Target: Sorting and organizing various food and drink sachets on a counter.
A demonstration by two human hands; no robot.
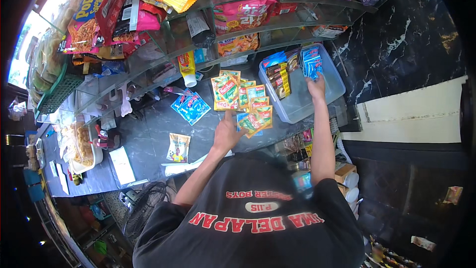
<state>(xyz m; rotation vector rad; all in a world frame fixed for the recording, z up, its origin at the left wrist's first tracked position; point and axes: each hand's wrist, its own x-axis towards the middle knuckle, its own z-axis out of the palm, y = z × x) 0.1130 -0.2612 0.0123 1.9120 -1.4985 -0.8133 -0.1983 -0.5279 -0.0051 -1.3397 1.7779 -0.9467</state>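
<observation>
My right hand (317,88) grips the lower end of a stack of blue sachets (311,61) at the far right end of a clear plastic container (297,113). Brown-and-yellow sachets (279,80) stand along the container's left side. On the dark counter to its left lie several orange-and-green NutriSari drink sachets (227,91) in overlapping piles. My left hand (227,134) rests against them, index finger at the upper pile's bottom edge and thumb on a lower NutriSari sachet (256,121). Blue sachets (191,106) lie fanned out further left.
A single pale sachet (179,147) lies on the counter (148,130). Glass shelves (241,46) packed with snack packets overhang the back. A tub of round snacks (81,149) and a white paper (122,165) are at left. A fan (148,204) stands below the counter edge.
</observation>
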